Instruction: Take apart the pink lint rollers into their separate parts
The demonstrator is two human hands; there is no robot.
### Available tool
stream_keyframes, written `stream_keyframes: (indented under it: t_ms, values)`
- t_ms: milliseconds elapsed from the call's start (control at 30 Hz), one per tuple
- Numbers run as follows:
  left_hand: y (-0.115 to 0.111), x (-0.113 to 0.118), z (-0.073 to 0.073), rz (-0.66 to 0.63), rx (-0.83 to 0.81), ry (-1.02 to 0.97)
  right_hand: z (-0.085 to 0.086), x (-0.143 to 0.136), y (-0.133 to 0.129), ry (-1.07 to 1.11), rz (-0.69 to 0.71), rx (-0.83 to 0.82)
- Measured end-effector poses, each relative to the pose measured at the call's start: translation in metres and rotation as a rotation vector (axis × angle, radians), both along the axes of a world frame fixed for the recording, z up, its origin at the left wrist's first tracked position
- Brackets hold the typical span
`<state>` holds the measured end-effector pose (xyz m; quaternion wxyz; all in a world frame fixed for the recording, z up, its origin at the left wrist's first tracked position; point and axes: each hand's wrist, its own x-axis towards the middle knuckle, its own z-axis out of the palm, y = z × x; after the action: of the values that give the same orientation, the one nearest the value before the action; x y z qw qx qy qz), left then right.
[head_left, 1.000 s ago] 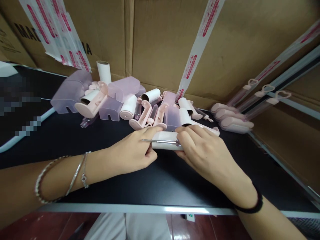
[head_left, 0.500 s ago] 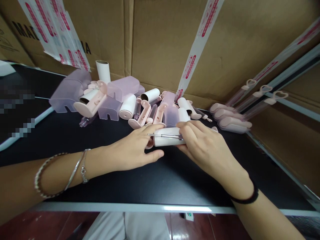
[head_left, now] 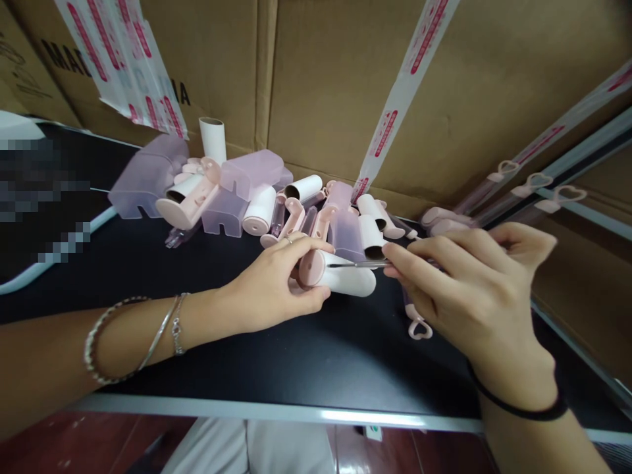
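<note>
My left hand (head_left: 266, 283) is closed around the pink-capped end of a white lint roller roll (head_left: 353, 276); its fingers lie over the top and the thumb beneath. The round pink cap (head_left: 312, 268) faces left. A thin silver screwdriver (head_left: 363, 264), apparently, sits pinched in my right hand (head_left: 459, 283) and points left. Its tip overlaps the roll beside the cap; I cannot tell whether it touches. Below my right fingers hangs a purple stem with a pink heart-shaped loop (head_left: 419, 329), partly hidden by the hand.
Behind my hands lie translucent purple covers (head_left: 251, 174), pink holders (head_left: 190, 204) and white rolls (head_left: 260, 209). More heart-ended handles (head_left: 567, 195) lean at the right. A taped cardboard wall (head_left: 320, 85) stands at the back. The black table's metal front edge (head_left: 247, 409) runs before me.
My right hand has drawn back to the right and turned, with the screwdriver still in it. The roll's pink cap and the purple stem's heart loop have come into view.
</note>
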<state>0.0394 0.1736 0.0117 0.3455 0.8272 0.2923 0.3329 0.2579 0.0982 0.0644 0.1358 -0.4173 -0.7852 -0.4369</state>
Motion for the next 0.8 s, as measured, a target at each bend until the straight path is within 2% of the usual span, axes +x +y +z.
stream_keyframes:
  t_ms: [267,567,667,800]
  values:
    - [-0.002,0.003,0.001,0.024,0.003,0.072,-0.004,-0.003,-0.008,0.029,-0.014,0.035]
    - [-0.006,0.003,-0.004,0.071,0.041,0.122,-0.004,-0.019,-0.032,-0.088,-0.14,-0.087]
    - [-0.006,0.005,-0.005,0.072,0.04,0.145,-0.007,-0.027,-0.031,-0.094,-0.136,-0.11]
    - [-0.006,0.009,-0.005,0.051,0.057,0.151,-0.012,-0.029,-0.019,0.01,-0.117,-0.134]
